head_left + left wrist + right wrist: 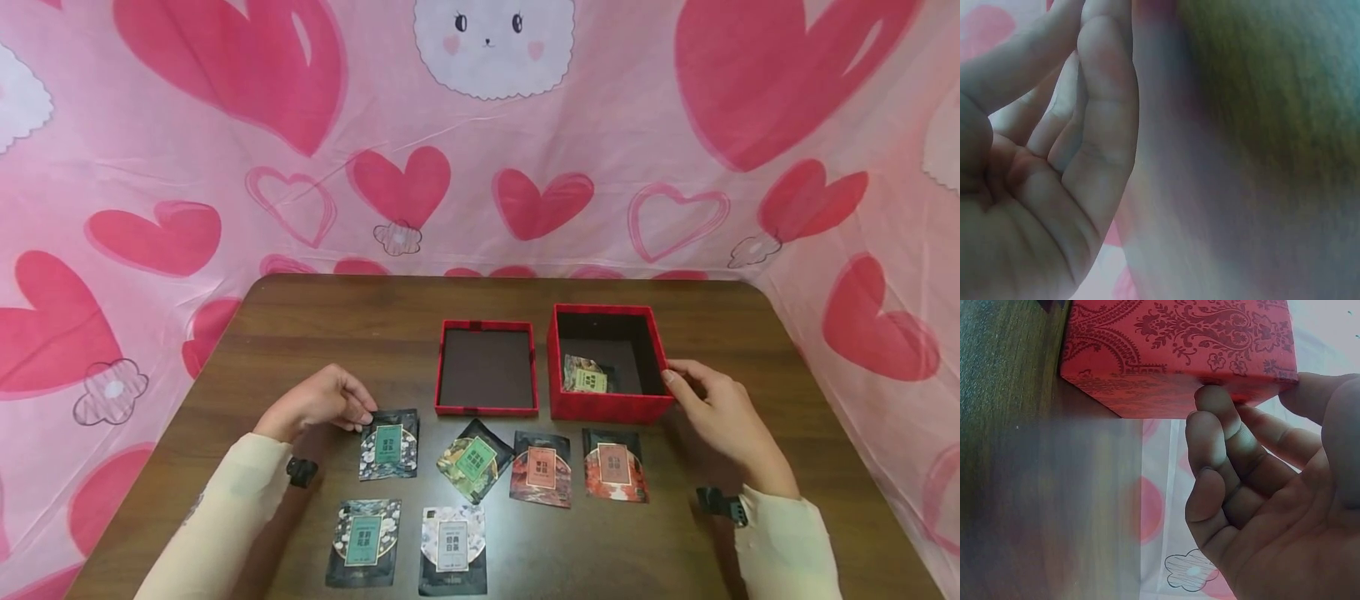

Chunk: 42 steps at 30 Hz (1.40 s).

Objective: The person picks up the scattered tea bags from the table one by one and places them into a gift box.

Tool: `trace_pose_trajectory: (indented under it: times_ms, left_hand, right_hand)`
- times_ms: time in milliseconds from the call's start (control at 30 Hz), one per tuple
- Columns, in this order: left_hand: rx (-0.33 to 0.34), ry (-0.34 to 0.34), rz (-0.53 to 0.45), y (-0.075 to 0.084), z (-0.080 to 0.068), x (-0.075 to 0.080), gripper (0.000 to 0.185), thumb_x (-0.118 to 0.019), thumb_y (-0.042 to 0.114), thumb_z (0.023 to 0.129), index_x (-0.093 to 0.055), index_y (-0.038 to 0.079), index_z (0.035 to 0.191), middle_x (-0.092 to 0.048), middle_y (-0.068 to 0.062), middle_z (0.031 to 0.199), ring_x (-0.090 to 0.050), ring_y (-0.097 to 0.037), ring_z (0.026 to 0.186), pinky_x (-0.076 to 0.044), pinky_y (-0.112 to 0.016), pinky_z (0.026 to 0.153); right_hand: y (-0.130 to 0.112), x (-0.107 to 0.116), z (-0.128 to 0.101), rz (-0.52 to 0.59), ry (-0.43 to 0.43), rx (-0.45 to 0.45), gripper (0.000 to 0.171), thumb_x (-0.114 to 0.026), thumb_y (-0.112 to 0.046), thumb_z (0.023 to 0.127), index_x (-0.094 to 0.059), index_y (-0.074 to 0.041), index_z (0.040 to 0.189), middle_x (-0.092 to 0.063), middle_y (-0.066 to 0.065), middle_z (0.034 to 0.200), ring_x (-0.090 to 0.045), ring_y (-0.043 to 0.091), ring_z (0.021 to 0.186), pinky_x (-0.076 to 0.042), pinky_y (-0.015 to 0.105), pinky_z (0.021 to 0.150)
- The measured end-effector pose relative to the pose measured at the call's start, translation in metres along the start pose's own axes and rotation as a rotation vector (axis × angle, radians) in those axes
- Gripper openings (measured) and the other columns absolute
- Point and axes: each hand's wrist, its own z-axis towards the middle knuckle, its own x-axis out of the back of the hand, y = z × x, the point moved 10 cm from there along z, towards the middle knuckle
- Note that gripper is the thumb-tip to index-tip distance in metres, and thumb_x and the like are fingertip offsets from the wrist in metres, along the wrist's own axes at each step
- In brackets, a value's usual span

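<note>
Flat black floral sachet, green-labelled (389, 447), on desk (322, 325): corner was pinched by left fingers (358, 392). Square red patterned box (611, 407): gripped by right fingers (1207, 444). Sachet arranging seemingly was underway; release or lifting was probably called for.

Pink heart-patterned cloth (472, 133) behind and beside a brown wood-grained table (337, 325)

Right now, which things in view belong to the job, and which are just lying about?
Job:
teal-label sachet at left hand
patterned red box at right hand
yellow-green-label sachet inside
probably five untouched sachets outside

Lying about, seemingly:
shallow red lid, untouched
heart-print backdrop
</note>
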Motion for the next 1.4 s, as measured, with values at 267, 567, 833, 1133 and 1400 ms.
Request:
trace_pose_trajectory:
  times_ms: [267,567,833,1133,1400]
  left_hand:
    - [-0.01,-0.025,-0.065,0.002,0.001,0.006,0.011,-0.065,-0.011,0.091,-0.075,-0.009,0.095,-0.073,-0.018,0.086,-0.066,-0.02,0.067,-0.06,-0.042,0.068]
    - [-0.048,-0.023,-0.106,0.014,0.003,0.005,0.015,-0.062,-0.013,0.09,-0.072,-0.013,0.101,-0.07,-0.015,0.082,-0.063,-0.016,0.066,-0.059,-0.034,0.065]
    - [-0.099,0.001,-0.082,0.038,0.005,0.005,0.017,-0.062,-0.013,0.091,-0.072,-0.013,0.105,-0.071,-0.016,0.081,-0.064,-0.019,0.067,-0.059,-0.042,0.069]
    - [-0.118,0.015,-0.049,0.057,0.014,0.001,0.016,-0.064,-0.009,0.09,-0.075,-0.008,0.102,-0.071,-0.015,0.081,-0.065,-0.023,0.068,-0.058,-0.047,0.073]
    - [-0.114,0.012,-0.069,0.072,0.022,-0.001,0.016,-0.064,-0.008,0.09,-0.075,-0.008,0.102,-0.07,-0.015,0.08,-0.065,-0.023,0.068,-0.058,-0.052,0.077]
  right_hand:
    - [0.002,0.0,0.0,0.003,0.001,-0.017,0.043,-0.054,-0.033,0.105,-0.059,-0.002,0.134,-0.069,0.018,0.111,-0.062,0.026,0.084,-0.053,0.028,0.067]
    - [-0.001,0.002,-0.001,-0.01,0.041,0.018,0.04,-0.056,-0.03,0.105,-0.062,-0.002,0.132,-0.07,0.017,0.113,-0.061,0.026,0.089,-0.051,0.027,0.068]
    - [0.003,-0.001,-0.001,0.009,0.02,-0.005,0.041,-0.056,-0.031,0.105,-0.06,-0.002,0.134,-0.069,0.018,0.114,-0.061,0.027,0.093,-0.051,0.027,0.071]
    - [0.004,-0.002,-0.002,0.011,0.013,-0.027,0.042,-0.054,-0.033,0.106,-0.06,-0.003,0.135,-0.068,0.018,0.117,-0.061,0.03,0.095,-0.052,0.034,0.076]
    - [0.001,-0.001,-0.002,0.011,0.01,-0.014,0.043,-0.053,-0.034,0.106,-0.06,-0.003,0.135,-0.067,0.02,0.12,-0.062,0.031,0.097,-0.053,0.047,0.08]
